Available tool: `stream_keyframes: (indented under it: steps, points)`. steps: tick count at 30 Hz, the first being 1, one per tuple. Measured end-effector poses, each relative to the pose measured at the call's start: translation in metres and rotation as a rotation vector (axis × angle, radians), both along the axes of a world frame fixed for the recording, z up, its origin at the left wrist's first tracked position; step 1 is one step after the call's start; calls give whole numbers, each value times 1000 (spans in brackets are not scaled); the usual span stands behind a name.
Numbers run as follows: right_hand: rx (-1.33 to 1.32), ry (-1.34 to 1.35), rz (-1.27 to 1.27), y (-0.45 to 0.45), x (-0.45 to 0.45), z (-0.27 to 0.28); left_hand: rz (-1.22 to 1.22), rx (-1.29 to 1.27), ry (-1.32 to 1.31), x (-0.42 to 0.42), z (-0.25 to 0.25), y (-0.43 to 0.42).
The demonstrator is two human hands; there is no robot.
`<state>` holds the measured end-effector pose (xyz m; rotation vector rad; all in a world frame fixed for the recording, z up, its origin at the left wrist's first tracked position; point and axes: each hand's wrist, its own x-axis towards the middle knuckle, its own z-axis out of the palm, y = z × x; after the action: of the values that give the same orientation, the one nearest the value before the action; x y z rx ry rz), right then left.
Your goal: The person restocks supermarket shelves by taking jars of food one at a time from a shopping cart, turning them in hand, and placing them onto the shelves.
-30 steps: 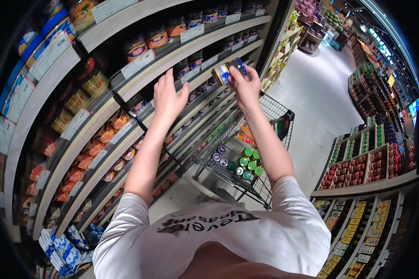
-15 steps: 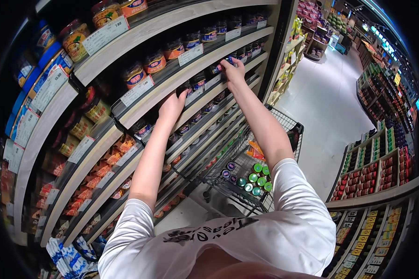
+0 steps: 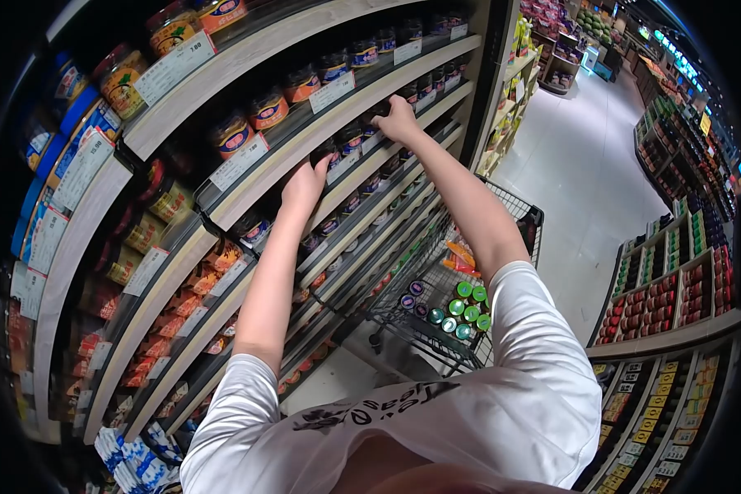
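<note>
My left hand reaches into a middle shelf, its thumb against a dark-lidded jar; the shelf above hides its other fingers. Further right on the same shelf, my right hand has its fingers curled around the top of another dark jar, mostly in shadow. Between the hands stands a small jar with a blue and purple label. Over them, a row of jars with orange labels and jars with blue labels lines the shelf above.
A shopping cart stands at my right, carrying several green-lidded jars, purple-topped jars and an orange packet. The wooden shelf edge juts out above my hands. An aisle floor runs beyond the cart.
My right hand has moved left and deeper into the shelf; the blue-lidded jar it held up at the shelf front no longer shows. My left hand has stayed nearly in place.
</note>
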<state>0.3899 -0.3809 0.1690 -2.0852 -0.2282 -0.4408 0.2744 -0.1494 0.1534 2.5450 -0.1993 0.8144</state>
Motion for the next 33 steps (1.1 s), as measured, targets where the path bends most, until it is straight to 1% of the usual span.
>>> stream_keyframes:
  steps: [1, 3, 4, 6, 9, 10, 12, 16, 17, 18, 21, 22, 23, 25, 26, 28, 29, 31, 32, 33]
  points:
    - [1, 3, -1, -1, 1, -2, -1, 1, 3, 1, -1, 0]
    - [18, -63, 131, -5, 3, -4, -6, -11, -6, 2, -2, -1]
    - [18, -64, 130, -5, 2, -3, -6, -11, -6, 1, -1, -2]
    - [-85, -116, 149, -6, 1, -1, -6, -11, 32, 0, 1, -4]
    - [-121, -162, 184, -13, 12, -8, -10, -20, 31, 3, 0, -6]
    - [-142, -133, 188, -14, 19, -11, -14, -20, 34, 4, -1, -7]
    - [-147, -106, 179, -20, 27, -22, -21, -26, 9, 7, -1, -7]
    - [-190, -83, 178, -25, 20, -19, -33, 19, -27, 9, -1, -11]
    - [-220, -95, 178, -26, 19, -18, -9, -19, 37, 6, 1, -13]
    - [-222, -181, 164, -25, 17, -20, 15, -57, 102, 3, 4, -16]
    - [-213, -227, 171, -24, 22, -26, 23, -79, 67, -4, 7, -19]
    - [-234, -206, 149, -23, 19, -26, 34, -91, 120, -7, 10, -20]
    - [-235, -168, 155, -22, 17, -24, 27, -87, 120, -10, 11, -22]
    - [-201, -223, 139, -18, 16, -25, 77, -107, 175, -12, 12, -22]
    - [-196, -225, 135, -18, 18, -27, 74, -102, 173, -11, 10, -20]
    - [-291, -236, 123, -17, 17, -25, 44, -73, 43, -10, 7, -20]
    - [-286, -234, 118, -18, 13, -21, 40, -68, 45, -11, 8, -21]
    - [-51, -40, 199, -22, 3, -17, 89, -111, 131, -14, 11, -24]
    - [17, -226, 160, -24, -9, -19, 117, -100, 131, -12, 9, -24]
    - [91, -250, 79, -25, -17, -29, 124, -113, 84, -12, 7, -24]
